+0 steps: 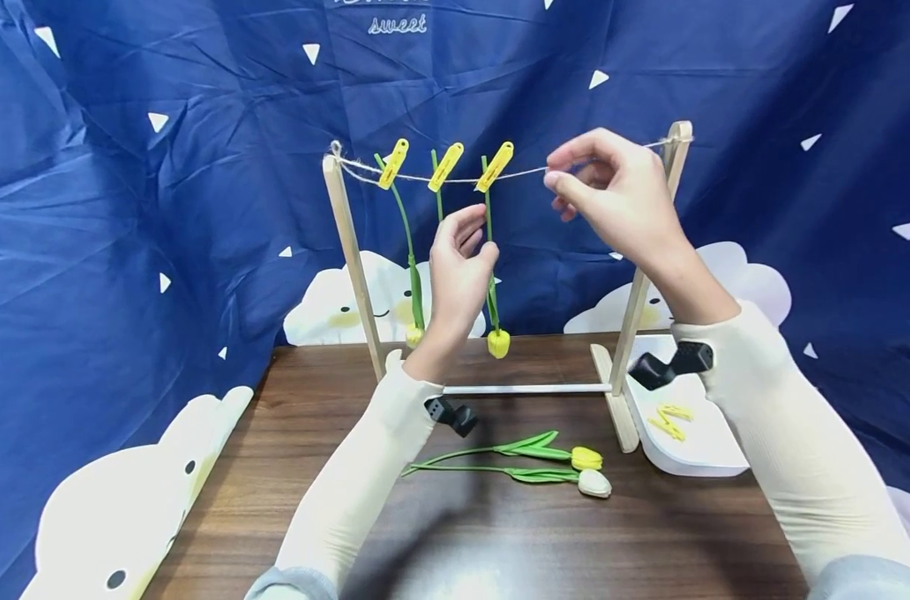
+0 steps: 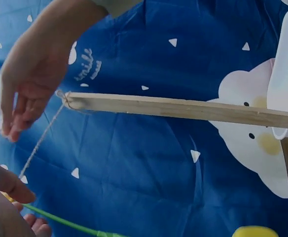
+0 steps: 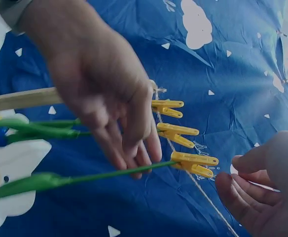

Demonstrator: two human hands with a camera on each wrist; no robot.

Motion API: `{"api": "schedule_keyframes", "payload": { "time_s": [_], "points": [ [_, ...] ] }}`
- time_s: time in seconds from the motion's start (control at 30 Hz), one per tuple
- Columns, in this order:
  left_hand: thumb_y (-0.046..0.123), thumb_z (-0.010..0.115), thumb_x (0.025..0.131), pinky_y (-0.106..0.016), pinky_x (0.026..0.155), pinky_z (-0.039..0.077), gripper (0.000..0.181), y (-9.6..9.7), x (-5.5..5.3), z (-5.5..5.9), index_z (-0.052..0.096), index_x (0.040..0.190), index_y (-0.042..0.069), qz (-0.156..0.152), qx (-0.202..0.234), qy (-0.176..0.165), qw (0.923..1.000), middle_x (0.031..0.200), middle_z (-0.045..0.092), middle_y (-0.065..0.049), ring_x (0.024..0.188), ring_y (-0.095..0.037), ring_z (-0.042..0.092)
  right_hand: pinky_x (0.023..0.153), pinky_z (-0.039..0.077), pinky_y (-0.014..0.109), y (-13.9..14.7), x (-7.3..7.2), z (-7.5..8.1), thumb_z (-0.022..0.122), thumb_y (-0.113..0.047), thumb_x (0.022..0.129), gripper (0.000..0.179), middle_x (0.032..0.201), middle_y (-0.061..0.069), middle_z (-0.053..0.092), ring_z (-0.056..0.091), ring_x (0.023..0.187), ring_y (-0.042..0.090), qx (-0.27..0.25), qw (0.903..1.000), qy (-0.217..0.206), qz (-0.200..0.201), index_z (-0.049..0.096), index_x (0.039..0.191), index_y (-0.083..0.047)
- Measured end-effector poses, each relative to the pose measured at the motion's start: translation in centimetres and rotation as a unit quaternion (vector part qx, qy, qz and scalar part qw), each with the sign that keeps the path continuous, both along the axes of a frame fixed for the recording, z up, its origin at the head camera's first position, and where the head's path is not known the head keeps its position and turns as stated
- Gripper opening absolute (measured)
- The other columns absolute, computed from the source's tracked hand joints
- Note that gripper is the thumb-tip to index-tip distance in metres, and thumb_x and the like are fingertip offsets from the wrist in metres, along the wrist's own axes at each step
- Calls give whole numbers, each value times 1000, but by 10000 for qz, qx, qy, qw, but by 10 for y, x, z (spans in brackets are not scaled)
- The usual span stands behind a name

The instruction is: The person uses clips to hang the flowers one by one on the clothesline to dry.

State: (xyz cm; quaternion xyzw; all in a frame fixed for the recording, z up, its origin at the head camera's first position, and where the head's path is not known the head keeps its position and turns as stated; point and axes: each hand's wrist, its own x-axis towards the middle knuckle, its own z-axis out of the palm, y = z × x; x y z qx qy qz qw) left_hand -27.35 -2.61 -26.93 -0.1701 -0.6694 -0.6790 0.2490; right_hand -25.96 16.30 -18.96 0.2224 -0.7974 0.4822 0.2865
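Observation:
Three yellow clothespins hold tulip stems on a string (image 1: 530,172). From the rightmost clothespin (image 1: 495,167), a yellow tulip (image 1: 498,343) hangs head down. Beside its green stem is my left hand (image 1: 458,271), fingers loosely extended at the stem; whether they touch it is unclear. My right hand (image 1: 623,192) is raised near the string, right of that clothespin, with thumb and fingers apart and nothing between them. The middle clothespin (image 1: 446,167) and left clothespin (image 1: 393,163) each clip a stem. My left hand and forearm hide the middle flower.
A wooden frame (image 1: 353,258) carries the string, with a white crossbar (image 1: 530,389) low down. On the table lie a yellow tulip (image 1: 586,458) and a white tulip (image 1: 594,483). At right, a white tray (image 1: 698,462) contains yellow clothespins (image 1: 671,422).

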Motion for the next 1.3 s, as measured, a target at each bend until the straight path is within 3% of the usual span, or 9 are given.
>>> {"api": "schedule_keyframes", "payload": {
  "time_s": [0.17,0.43,0.5,0.67,0.73,0.87,1.1,1.2,1.3],
  "points": [
    [-12,59,93,-28,113,53,41,-9,9,-11,65,133,-6,57,-161,161,9997,137,58,-20,133,-29,65,61,53,14,19,11,-21,79,-17,97,15,73,-10,72,66,61,6,202,9996,85,-175,77,107,-6],
    [-8,61,94,-38,101,60,30,-28,18,-31,70,122,-6,184,-194,13,9996,124,64,-18,118,-30,70,59,52,12,52,24,-52,78,-17,98,10,75,-11,72,67,62,5,375,9978,-206,-506,78,103,-8],
    [-7,61,94,-35,96,61,27,-35,19,-36,71,118,-6,228,-194,11,9996,120,66,-17,112,-28,72,58,52,12,61,26,-59,78,-18,99,11,75,-9,72,67,62,6,430,9970,-310,-565,78,102,-8],
    [-9,60,94,-17,80,57,18,-55,24,-50,71,108,-9,179,-120,-31,9998,108,67,-15,93,-8,71,55,49,13,84,27,-79,77,-19,100,10,73,-2,73,65,59,7,673,9939,-511,-714,77,99,-9],
    [-9,60,94,-15,75,54,15,-65,26,-56,71,105,-9,147,-229,-68,9996,103,68,-16,86,-2,68,55,49,13,95,27,-89,77,-19,100,10,74,-2,74,64,59,4,852,9909,-653,-810,77,99,-9],
    [-8,60,96,-15,71,53,13,-86,29,-71,71,102,-8,144,-677,-150,9975,100,70,-21,82,-6,69,55,50,13,120,25,-112,75,-17,101,10,73,-4,74,63,60,0,1266,9836,-934,-882,76,99,-7],
    [-7,62,96,-17,74,52,13,-120,38,-99,74,98,-1,204,-1442,-337,9888,98,70,-17,82,-8,66,52,47,20,155,20,-153,72,-20,103,15,76,5,72,61,59,7,2063,9626,-1520,-883,75,98,-6],
    [-8,64,95,-17,74,50,14,-131,40,-113,75,96,1,231,-1722,-430,9839,97,70,-15,83,-7,64,54,51,21,166,17,-166,72,-18,103,15,81,6,74,62,63,8,2278,9541,-1789,-762,76,97,-5],
    [-10,65,93,-20,74,50,16,-138,39,-127,75,94,2,206,-1937,-513,9795,96,71,-14,82,-8,62,54,54,23,175,13,-177,72,-10,102,10,82,8,73,62,63,8,2341,9520,-1907,-494,76,97,-2]
  ]
}}
